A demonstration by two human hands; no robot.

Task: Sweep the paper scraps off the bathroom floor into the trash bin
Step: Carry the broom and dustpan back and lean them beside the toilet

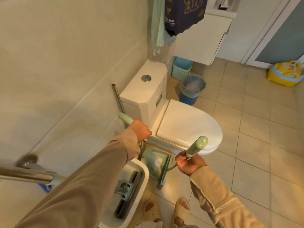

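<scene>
My left hand (140, 130) grips the mint-green handle of the broom (125, 118), whose metal shaft runs down beside the toilet. My right hand (189, 163) holds the mint-green handle (198, 146) of the dustpan. The green dustpan (157, 163) rests on the floor in front of the toilet base, with white paper scraps (158, 161) lying in it. The trash bin (191, 89), blue with a clear liner, stands on the floor beyond the toilet, to the right of the tank.
The white toilet (184, 125) has its lid down. A light-blue bucket (181, 68) stands behind the bin. A white basin (130, 186) with a squeegee lies at lower left, a metal rail (26, 176) juts from the wall. A yellow potty (284, 74) sits far right. My slippered feet (167, 209) stand below.
</scene>
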